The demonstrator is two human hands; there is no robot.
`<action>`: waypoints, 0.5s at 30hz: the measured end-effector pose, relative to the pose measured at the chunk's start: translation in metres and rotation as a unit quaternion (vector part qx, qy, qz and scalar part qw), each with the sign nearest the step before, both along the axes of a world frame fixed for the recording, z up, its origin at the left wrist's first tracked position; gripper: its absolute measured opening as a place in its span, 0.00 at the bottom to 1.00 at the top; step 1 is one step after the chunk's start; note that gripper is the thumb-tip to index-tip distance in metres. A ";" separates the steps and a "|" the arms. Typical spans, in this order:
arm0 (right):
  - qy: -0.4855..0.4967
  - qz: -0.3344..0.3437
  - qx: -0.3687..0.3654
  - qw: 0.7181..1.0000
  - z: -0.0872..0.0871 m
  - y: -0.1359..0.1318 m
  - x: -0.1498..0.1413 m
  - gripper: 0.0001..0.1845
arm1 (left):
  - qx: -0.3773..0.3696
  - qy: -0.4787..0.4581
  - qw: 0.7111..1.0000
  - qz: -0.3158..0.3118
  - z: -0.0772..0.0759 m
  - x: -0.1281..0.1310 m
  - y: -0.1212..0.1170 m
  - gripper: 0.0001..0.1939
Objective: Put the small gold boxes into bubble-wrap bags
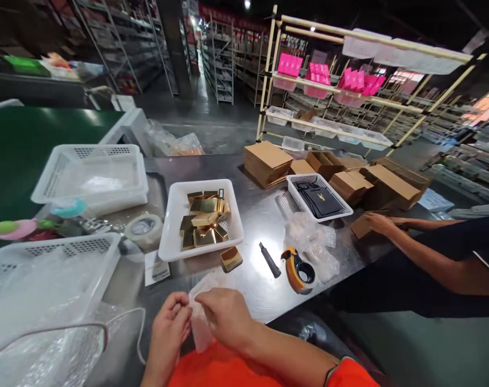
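Observation:
Near the front edge of the metal table, a translucent whitish plastic bag hangs between my two hands. My left hand pinches its left edge, thumb against fingers. With bent fingers, my right hand grips the bag's top from the other side; some of its fingertips are hidden. Just beyond lies a single shiny gold box. Behind that, a white tray holds several gold boxes in a loose heap. A black cutter-like tool and a yellow-and-black tape dispenser lie to the right.
White baskets with clear wrap stand left, near a tape roll. A basket with black items, cardboard boxes and crumpled plastic occupy the right. There a co-worker's hands hold a carton. A rack stands behind.

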State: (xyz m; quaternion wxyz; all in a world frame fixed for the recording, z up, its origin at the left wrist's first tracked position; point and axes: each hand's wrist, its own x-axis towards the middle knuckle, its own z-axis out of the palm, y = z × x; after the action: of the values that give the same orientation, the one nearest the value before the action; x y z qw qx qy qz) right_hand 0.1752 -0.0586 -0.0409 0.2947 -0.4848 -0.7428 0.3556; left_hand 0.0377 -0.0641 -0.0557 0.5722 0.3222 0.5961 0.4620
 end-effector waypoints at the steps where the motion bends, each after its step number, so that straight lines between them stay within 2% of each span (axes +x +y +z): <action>1: 0.045 -0.030 0.031 0.998 0.011 0.003 0.005 0.13 | -0.004 -0.014 1.000 0.019 0.002 -0.003 0.001 0.17; 3: 0.147 -0.156 0.055 0.975 0.023 0.012 0.017 0.16 | 0.019 0.000 1.000 0.018 0.006 -0.008 0.004 0.16; 4: 0.186 -0.221 0.030 0.957 0.023 0.018 0.023 0.20 | 0.045 0.028 0.999 -0.001 0.008 -0.009 0.006 0.14; 5: 0.221 -0.265 -0.029 0.938 0.018 0.023 0.028 0.25 | 0.078 0.066 0.994 -0.031 0.009 -0.008 0.009 0.12; 6: 0.261 -0.269 -0.124 0.919 0.010 0.028 0.032 0.31 | 0.112 0.110 0.985 -0.071 0.010 -0.007 0.011 0.09; 7: 0.307 -0.234 -0.243 0.890 0.000 0.031 0.033 0.35 | 0.142 0.157 0.970 -0.119 0.010 -0.003 0.013 0.06; 9: 0.389 -0.122 -0.454 0.792 -0.023 0.030 0.030 0.40 | 0.176 0.244 0.924 -0.235 0.008 0.006 0.016 0.02; 10: 0.417 -0.090 -0.507 0.749 -0.035 0.027 0.026 0.39 | 0.178 0.283 0.895 -0.295 0.005 0.012 0.017 0.01; 11: 0.438 -0.085 -0.524 0.725 -0.046 0.022 0.020 0.34 | 0.173 0.319 0.864 -0.348 0.002 0.017 0.016 0.03; 13: 0.457 -0.134 -0.496 0.726 -0.064 0.013 0.009 0.23 | 0.162 0.370 0.810 -0.424 -0.005 0.027 0.012 0.06; 15: 0.457 -0.192 -0.448 0.744 -0.078 0.011 0.006 0.18 | 0.172 0.376 0.782 -0.466 -0.007 0.033 0.007 0.07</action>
State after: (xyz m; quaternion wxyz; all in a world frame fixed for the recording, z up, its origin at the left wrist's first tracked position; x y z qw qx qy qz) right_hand 0.1808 -0.0479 -0.1187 0.4097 -0.4725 -0.1656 0.7625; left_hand 0.0711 -0.0574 -0.0630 0.3836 0.8019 0.4517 0.0766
